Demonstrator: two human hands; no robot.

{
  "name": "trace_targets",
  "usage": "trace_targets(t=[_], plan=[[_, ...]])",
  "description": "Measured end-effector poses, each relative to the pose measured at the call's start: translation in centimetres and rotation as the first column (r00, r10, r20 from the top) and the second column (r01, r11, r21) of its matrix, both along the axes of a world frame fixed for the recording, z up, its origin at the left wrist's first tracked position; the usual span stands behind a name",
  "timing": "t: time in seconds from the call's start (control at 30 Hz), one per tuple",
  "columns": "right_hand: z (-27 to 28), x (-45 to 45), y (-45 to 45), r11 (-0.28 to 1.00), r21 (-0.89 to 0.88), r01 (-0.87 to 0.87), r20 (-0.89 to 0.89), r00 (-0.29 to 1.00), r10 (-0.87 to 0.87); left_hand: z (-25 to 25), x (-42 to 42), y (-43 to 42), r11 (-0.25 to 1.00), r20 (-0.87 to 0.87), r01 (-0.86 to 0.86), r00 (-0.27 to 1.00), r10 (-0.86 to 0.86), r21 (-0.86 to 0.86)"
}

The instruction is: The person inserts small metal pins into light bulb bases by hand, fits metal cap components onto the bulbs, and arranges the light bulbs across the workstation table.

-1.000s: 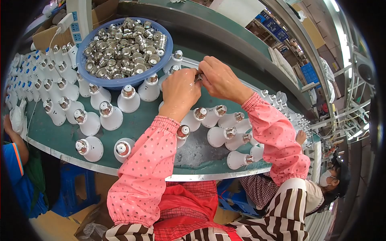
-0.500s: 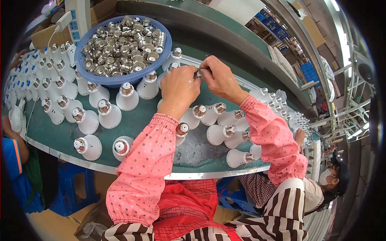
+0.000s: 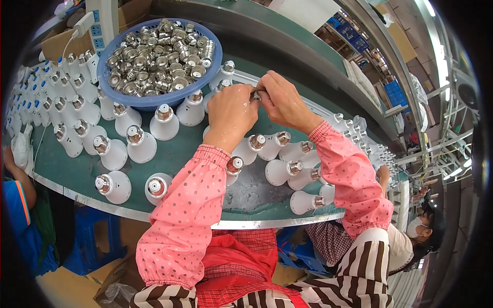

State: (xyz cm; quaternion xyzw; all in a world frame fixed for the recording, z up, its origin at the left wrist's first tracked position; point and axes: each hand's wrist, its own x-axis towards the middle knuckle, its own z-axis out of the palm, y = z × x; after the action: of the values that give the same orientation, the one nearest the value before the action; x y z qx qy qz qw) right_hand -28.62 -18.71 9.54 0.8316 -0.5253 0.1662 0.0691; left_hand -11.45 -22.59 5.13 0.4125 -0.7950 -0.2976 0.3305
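My left hand [image 3: 232, 114] and my right hand [image 3: 285, 102] meet above the far part of the bench, fingertips pinched together. Between them a small, shiny metal piece [image 3: 256, 95] barely shows; the fingers cover most of it. White LED bulbs [image 3: 164, 126] with silver screw caps stand around my forearms, and another bulb [image 3: 222, 85] is just behind my left hand. To the left of my hands sits a blue plastic basket [image 3: 215, 64] heaped with loose metal screw caps [image 3: 159, 59].
Many bulbs with blue tips [image 3: 38, 105] crowd the bench's left end. More bulbs [image 3: 305, 201] lie or stand on the right. A metal rail [image 3: 287, 56] runs behind. Co-workers sit at both sides, one in a mask [image 3: 414, 227]. A power strip [image 3: 96, 31] is at the back left.
My hands stay together in nearly the same place, with a slight shift of the fingertips. The whole view has moved a little; the bulbs and basket appear otherwise unchanged.
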Motion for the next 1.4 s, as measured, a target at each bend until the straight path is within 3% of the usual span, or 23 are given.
trace_targets(t=[0.13,0.23,0.33,0.43,0.53,0.73,0.93,1.03,1.13,1.23,1.4], plan=[[0.4,0.5,-0.2,1.0,-0.029,0.013,-0.174,0.985,-0.017,-0.3,-0.1,-0.2,1.0,0.005,0.006,1.0,-0.006,-0.022],[0.3,0.5,-0.1,0.999,-0.009,0.047,-0.129,0.99,-0.047,-0.4,-0.1,-0.1,1.0,-0.013,0.004,1.0,-0.004,-0.026],[-0.3,0.1,0.1,0.997,0.002,0.078,0.109,0.991,-0.077,-0.1,0.0,-0.1,1.0,-0.016,0.009,1.0,-0.009,-0.013],[-0.6,0.2,0.5,0.966,0.171,0.196,0.3,0.923,-0.24,-0.3,0.0,-0.1,0.999,-0.034,0.011,0.999,-0.012,-0.03],[-0.8,0.6,0.4,0.958,0.206,0.199,0.36,0.895,-0.263,-0.2,-0.1,-0.1,0.999,-0.036,0.001,0.999,-0.002,-0.042],[-0.9,0.4,0.3,0.98,0.122,0.157,0.293,0.938,-0.187,-0.1,0.0,0.1,0.999,-0.043,-0.011,0.999,0.009,-0.039],[-1.3,0.6,0.3,0.989,0.057,0.137,0.342,0.928,-0.148,-0.3,-0.1,-0.1,0.999,-0.024,-0.002,1.0,0.001,-0.039],[-0.7,0.7,0.4,0.936,0.291,0.2,0.489,0.81,-0.325,-0.3,0.0,-0.1,1.0,-0.018,0.002,1.0,-0.002,-0.026],[-0.3,0.3,0.1,0.835,0.539,0.107,0.693,0.507,-0.512,-0.1,0.0,-0.1,1.0,-0.005,0.01,1.0,-0.01,-0.007],[-0.2,-0.1,-0.4,0.771,0.636,0.028,0.717,0.347,-0.605,0.1,0.1,0.0,1.0,0.011,0.021,1.0,-0.021,0.015],[-0.2,-0.2,-1.0,0.712,0.702,-0.022,0.693,0.252,-0.675,0.2,0.1,0.0,1.0,-0.006,0.011,1.0,-0.011,0.01]])
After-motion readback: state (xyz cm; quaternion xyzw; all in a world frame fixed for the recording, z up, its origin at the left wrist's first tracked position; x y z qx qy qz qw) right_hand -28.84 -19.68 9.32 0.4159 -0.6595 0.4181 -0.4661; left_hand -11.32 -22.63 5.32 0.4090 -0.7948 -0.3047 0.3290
